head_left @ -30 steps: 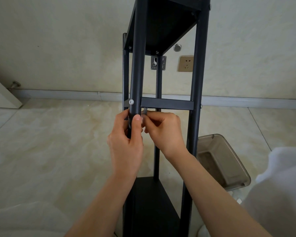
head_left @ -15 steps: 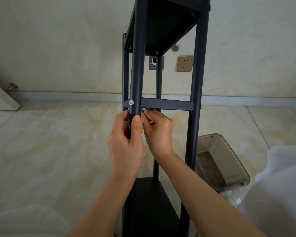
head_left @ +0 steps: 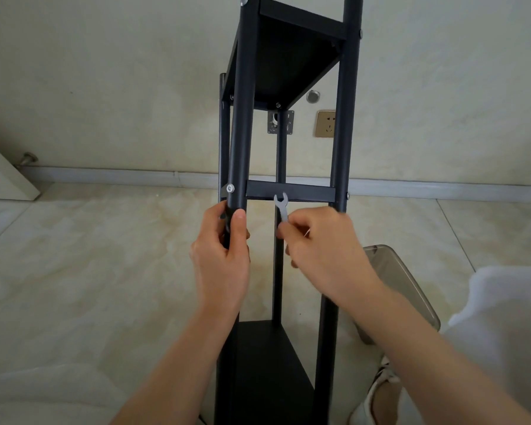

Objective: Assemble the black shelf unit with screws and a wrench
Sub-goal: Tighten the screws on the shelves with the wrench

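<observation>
So right now my right hand (head_left: 322,240) is pinching the little silver wrench (head_left: 282,207) by its lower end, open jaw pointing up, just below the middle crossbar (head_left: 290,191) of the shelf unit (head_left: 288,56). A second ago that hand was tucked in tight against the front left post (head_left: 241,118), working right under the crossbar's left end with the wrench basically hidden. Now it has pulled out to the right and the wrench is out in the open, its head just overlapping the crossbar's lower edge, not on any bolt that I can see.

My left hand (head_left: 224,253) hasn't budged: wrapped around the front left post just under the crossbar, thumb up the front, holding the frame steady.

Just left of the crossbar, the silver screw (head_left: 230,188) on that post looks seated flush. So my guess is that joint is done, or I'm just resetting the wrench for another bite. Can't say which.

Further out from the crossbar: top shelf board above it, bottom board down below between my forearms, another small screw (head_left: 347,195) at the crossbar's right end on the front right post (head_left: 344,133). That one's probably next if the left is tight. Smoky plastic bin (head_left: 411,286) sits on the floor past the right post.
</observation>
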